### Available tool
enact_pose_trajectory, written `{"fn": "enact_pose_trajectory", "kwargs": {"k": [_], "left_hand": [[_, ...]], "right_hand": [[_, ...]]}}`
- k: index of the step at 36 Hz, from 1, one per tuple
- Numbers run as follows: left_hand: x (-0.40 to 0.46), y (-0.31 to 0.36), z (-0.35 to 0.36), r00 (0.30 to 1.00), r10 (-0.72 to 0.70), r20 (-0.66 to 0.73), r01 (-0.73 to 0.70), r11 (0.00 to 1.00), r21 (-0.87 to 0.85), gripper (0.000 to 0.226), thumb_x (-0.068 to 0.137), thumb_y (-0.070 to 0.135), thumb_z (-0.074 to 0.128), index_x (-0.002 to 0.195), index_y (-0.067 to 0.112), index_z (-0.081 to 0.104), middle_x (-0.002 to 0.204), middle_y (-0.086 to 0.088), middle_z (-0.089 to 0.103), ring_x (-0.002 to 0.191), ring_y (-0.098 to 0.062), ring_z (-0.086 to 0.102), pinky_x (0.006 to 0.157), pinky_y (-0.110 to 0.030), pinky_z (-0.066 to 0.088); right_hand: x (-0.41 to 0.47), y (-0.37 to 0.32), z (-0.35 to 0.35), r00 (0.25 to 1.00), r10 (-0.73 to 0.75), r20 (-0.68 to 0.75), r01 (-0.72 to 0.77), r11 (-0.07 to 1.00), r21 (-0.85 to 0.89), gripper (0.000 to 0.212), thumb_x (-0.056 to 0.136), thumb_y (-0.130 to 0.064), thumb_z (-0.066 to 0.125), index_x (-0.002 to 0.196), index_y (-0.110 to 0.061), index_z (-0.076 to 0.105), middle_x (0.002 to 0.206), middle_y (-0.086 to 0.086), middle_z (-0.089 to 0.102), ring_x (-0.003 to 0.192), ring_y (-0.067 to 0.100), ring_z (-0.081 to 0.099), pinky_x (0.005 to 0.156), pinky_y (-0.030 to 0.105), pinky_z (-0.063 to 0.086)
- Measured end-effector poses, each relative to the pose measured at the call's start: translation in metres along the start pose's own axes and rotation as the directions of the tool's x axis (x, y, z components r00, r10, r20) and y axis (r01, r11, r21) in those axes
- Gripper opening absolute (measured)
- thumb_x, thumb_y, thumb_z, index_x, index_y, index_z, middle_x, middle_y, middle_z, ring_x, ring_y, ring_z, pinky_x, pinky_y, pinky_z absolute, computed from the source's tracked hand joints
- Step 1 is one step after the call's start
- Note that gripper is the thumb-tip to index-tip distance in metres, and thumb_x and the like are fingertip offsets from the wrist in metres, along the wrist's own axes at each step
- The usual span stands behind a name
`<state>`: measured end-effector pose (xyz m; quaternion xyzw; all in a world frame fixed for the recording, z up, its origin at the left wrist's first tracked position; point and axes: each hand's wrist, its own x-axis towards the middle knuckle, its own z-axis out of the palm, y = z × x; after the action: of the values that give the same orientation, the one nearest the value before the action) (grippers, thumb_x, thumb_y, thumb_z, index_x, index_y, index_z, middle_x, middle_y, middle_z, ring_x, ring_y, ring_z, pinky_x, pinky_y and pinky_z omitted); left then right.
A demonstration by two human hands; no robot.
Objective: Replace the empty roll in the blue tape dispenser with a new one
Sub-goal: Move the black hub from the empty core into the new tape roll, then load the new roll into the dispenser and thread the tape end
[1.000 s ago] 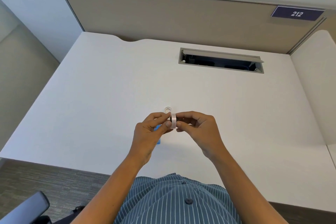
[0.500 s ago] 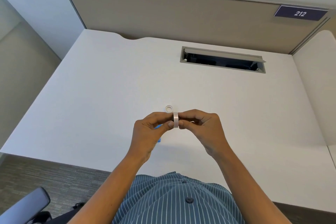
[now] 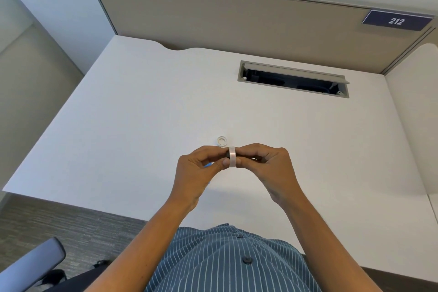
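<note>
Holding the new tape roll (image 3: 232,160) edge-on above the white desk (image 3: 118,125), both hands meet at the roll.

Left hand (image 3: 196,178) and right hand (image 3: 267,168) pinch the roll from opposite sides. Blue tape dispenser (image 3: 208,165) is mostly hidden behind the left hand. Empty core (image 3: 222,141) lies flat on the desk just beyond the hands. Cable tray opening (image 3: 294,79) sits farther back.

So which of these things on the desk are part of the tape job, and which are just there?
Part of the job:
- translucent tape roll, pinched edge-on between left hand and right hand
- small white empty ring core, lying flat on the white desk
- blue dispenser, mostly hidden behind the left hand

Just there:
- open cable hatch
- purple "212" sign
- grey chair armrest
</note>
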<state>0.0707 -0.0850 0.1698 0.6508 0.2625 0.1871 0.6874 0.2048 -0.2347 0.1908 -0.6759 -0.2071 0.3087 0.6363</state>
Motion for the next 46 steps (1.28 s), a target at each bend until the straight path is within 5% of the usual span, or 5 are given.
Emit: {"fn": "enact_pose_trajectory", "kwargs": {"k": [7,17,32,38,46], "left_hand": [[0.003,0.002,-0.003,0.999,-0.046,-0.025,0.045,0.999,-0.025,0.023,0.088,0.023,0.088,0.11,0.025,0.086,0.114,-0.004,0.083,0.113,-0.032,0.076,0.086,-0.081,0.053],[0.004,-0.001,-0.006,0.996,-0.077,-0.035,0.074,0.994,-0.086,0.022,0.088,0.008,0.086,0.11,0.013,0.084,0.105,-0.006,0.086,0.098,-0.023,0.083,0.083,-0.022,0.064],[0.008,-0.032,-0.041,0.974,-0.205,-0.097,0.211,0.976,0.059,0.024,0.09,0.016,0.085,0.113,0.022,0.084,0.102,0.003,0.086,0.1,-0.018,0.082,0.095,-0.039,0.063],[0.011,-0.046,-0.055,0.968,-0.221,-0.117,0.239,0.955,0.178,0.024,0.094,0.009,0.081,0.113,0.022,0.084,0.104,0.008,0.085,0.093,-0.004,0.08,0.078,-0.009,0.056],[0.021,-0.065,-0.066,0.96,-0.255,-0.113,0.276,0.923,0.269,0.034,0.093,0.016,0.082,0.127,0.022,0.077,0.115,0.006,0.082,0.1,-0.014,0.079,0.079,-0.014,0.058]], "right_hand": [[0.002,0.0,0.002,1.0,-0.016,-0.002,0.016,1.0,-0.009,0.026,0.082,-0.004,0.091,0.106,-0.013,0.087,0.1,0.006,0.086,0.097,0.027,0.082,0.09,0.036,0.067],[0.007,0.01,0.009,1.0,-0.011,0.001,0.011,1.0,0.01,0.023,0.087,-0.004,0.088,0.107,-0.014,0.085,0.099,0.006,0.086,0.091,0.029,0.082,0.079,0.033,0.068],[0.021,0.05,0.046,0.996,0.084,-0.008,-0.084,0.993,-0.081,0.018,0.087,-0.009,0.089,0.101,-0.019,0.085,0.094,0.001,0.084,0.089,0.022,0.079,0.065,0.034,0.068],[0.031,0.071,0.062,0.991,0.134,-0.01,-0.134,0.981,-0.138,0.019,0.088,-0.005,0.086,0.1,-0.018,0.081,0.092,0.002,0.083,0.084,0.019,0.078,0.064,0.035,0.068],[0.046,0.094,0.083,0.984,0.175,-0.04,-0.18,0.969,-0.172,0.022,0.085,-0.007,0.087,0.099,-0.022,0.077,0.096,0.003,0.081,0.092,0.028,0.078,0.065,0.042,0.07]]}}
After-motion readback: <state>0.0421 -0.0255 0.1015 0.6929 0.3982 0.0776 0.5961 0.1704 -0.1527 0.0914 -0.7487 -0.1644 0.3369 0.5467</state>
